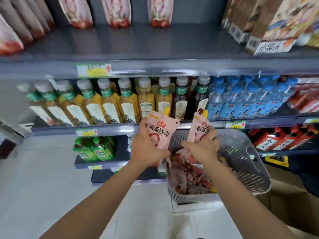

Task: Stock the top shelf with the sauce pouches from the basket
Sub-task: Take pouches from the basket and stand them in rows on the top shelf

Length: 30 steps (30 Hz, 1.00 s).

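My left hand (146,149) grips a pink sauce pouch (162,128) with a yellow spout, held upright just left of the basket. A second pink pouch (198,130) is gripped by my right hand (203,149), above the basket's near-left rim. The grey perforated basket (241,163) holds several more pink and red pouches (188,176). On the grey top shelf (155,42), sauce pouches stand upright in rows: one pouch (161,11) at the middle, others to its left (115,12).
Boxed snacks (276,28) fill the top shelf's right end. Tea bottles (110,102) and blue-capped water bottles (245,100) line the shelf below. Green packs (95,149) and red packs (279,138) sit lower. A cardboard box (290,204) stands under the basket.
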Each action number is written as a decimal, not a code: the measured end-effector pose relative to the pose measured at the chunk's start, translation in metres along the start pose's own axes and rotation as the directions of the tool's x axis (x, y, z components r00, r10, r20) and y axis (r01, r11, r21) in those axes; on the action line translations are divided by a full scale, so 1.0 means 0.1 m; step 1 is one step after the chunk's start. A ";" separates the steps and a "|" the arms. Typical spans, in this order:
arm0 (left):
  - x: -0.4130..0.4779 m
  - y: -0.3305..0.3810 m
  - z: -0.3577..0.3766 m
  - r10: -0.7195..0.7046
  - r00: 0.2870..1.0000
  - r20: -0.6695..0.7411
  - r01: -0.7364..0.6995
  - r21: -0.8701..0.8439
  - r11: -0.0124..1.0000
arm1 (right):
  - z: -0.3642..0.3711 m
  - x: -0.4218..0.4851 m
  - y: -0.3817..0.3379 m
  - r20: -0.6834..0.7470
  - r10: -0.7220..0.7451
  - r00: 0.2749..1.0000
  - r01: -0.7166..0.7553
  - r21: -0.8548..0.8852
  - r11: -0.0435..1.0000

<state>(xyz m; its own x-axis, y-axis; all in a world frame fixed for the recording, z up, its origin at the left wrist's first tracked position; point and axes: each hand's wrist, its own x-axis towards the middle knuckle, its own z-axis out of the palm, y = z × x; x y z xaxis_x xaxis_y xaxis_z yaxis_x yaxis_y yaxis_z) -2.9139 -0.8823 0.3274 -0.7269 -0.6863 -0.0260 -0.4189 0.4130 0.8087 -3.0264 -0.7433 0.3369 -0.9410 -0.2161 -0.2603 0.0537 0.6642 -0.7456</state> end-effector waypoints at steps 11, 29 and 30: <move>-0.28 -0.13 -1.94 0.166 0.904 -0.394 -0.248 -0.169 0.954 | 0.53 -1.28 -1.60 -0.111 -0.506 0.855 0.518 0.221 0.826; 2.43 0.61 -3.07 0.077 0.810 -0.582 -0.212 -0.168 0.963 | 0.62 -0.13 -3.61 -0.262 -0.612 0.746 0.659 0.427 0.620; 2.59 0.61 -3.09 0.083 0.805 -0.588 -0.201 -0.139 0.970 | 0.65 0.00 -3.65 -0.251 -0.620 0.743 0.659 0.433 0.614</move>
<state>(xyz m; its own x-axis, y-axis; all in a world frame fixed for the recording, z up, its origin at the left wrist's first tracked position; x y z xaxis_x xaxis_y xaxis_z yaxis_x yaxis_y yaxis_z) -2.9598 -1.2197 0.5515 -0.2999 -0.8701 0.3912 -0.1846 0.4553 0.8710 -3.0245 -1.0324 0.5694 -0.8166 -0.3928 0.4230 -0.4426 -0.0445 -0.8956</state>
